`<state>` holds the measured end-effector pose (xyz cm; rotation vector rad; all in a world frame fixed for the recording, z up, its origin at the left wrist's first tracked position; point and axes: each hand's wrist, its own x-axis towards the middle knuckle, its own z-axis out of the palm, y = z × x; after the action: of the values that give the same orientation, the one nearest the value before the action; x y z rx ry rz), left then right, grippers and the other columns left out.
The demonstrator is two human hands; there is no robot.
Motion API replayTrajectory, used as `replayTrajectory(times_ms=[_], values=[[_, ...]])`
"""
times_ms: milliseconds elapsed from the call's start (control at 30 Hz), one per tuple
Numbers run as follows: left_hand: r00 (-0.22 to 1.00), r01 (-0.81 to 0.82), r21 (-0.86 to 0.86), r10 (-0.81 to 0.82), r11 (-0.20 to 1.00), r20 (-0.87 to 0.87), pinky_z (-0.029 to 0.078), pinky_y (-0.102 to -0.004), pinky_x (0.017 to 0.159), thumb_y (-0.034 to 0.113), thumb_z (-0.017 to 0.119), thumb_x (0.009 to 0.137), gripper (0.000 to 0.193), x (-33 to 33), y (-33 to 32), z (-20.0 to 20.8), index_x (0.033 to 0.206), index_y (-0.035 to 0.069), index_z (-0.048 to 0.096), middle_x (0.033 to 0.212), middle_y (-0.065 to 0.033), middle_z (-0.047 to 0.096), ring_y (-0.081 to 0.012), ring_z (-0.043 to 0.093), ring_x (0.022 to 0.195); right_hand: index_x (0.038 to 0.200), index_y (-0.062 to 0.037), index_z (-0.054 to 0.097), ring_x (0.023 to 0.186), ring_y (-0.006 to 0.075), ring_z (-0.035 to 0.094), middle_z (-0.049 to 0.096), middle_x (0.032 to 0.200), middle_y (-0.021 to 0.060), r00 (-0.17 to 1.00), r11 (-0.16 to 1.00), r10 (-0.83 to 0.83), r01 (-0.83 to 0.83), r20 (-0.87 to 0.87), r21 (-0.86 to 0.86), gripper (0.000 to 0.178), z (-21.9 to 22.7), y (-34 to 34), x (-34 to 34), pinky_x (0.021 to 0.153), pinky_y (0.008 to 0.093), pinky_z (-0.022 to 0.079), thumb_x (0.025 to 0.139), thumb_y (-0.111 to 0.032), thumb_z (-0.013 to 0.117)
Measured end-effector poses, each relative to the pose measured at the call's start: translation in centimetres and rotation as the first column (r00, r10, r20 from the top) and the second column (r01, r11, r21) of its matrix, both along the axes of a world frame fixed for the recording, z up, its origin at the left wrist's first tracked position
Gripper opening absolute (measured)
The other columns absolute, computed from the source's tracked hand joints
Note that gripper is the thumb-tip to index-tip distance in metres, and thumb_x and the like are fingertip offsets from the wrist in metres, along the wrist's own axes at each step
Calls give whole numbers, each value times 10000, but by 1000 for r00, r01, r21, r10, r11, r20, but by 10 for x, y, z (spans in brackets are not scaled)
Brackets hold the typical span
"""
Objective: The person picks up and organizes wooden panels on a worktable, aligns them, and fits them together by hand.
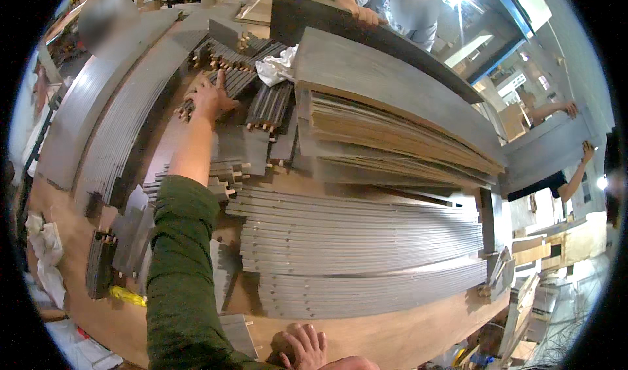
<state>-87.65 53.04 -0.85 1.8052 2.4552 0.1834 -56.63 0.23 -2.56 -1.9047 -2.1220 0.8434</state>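
Observation:
My left hand (210, 99), at the end of a green sleeve, reaches far across the table. Its fingers are spread over a pile of short grey strips (237, 82) with wooden dowels sticking out of their ends. Some fingertips are hidden, but the hand seems to rest on the pile without gripping a strip. Just right of it stands another bundle of dowelled strips (268, 105), with crumpled white wrapping (277, 67) above. Close to me, my right hand (305, 346) lies on the wooden tabletop (392, 327), fingers apart and holding nothing.
Long grey strips (360, 239) lie in rows before me, and more long panels (91, 102) at the left. A tall stack of boards (405, 108) stands behind. One person's hand (363, 14) holds a dark panel (366, 40); another person grips a grey panel (549, 148) at right.

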Motion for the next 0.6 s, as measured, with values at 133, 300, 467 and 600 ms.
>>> replayTrajectory(times_ms=[133,300,467,600], values=[[955,129,127,-158,984,253,285,-522,1031,393,777,592,1039,-9,20,-7,1454,215,225,1452,-159,305,-375,342,1302,1355,-207,374,1411,257,148,227,1503,42,1000,1000,-8,8,-2,13,501,-2,-2,3,1116,507,150,884,-357,459],[962,202,125,-221,971,163,334,-413,1056,254,794,593,1007,-37,11,11,1444,209,257,1402,-130,414,-336,399,1271,1354,-207,376,1413,252,145,225,1506,40,997,997,74,-73,-37,35,491,-7,-3,16,1119,501,149,890,-348,450],[962,215,23,-208,976,-177,346,-457,1026,208,757,610,1023,-40,-3,14,1461,219,190,1373,-152,424,-359,416,1239,1354,-206,378,1416,247,141,223,1508,39,995,996,68,-63,-73,65,482,-7,-20,14,1122,494,147,895,-339,442],[914,202,16,-183,979,-362,355,-491,1003,171,728,624,1038,-47,-37,37,1475,227,136,1350,-170,432,-378,429,1213,1354,-206,379,1418,243,138,221,1510,37,993,990,81,-70,-88,122,475,-7,-26,13,1124,489,146,900,-331,435]])
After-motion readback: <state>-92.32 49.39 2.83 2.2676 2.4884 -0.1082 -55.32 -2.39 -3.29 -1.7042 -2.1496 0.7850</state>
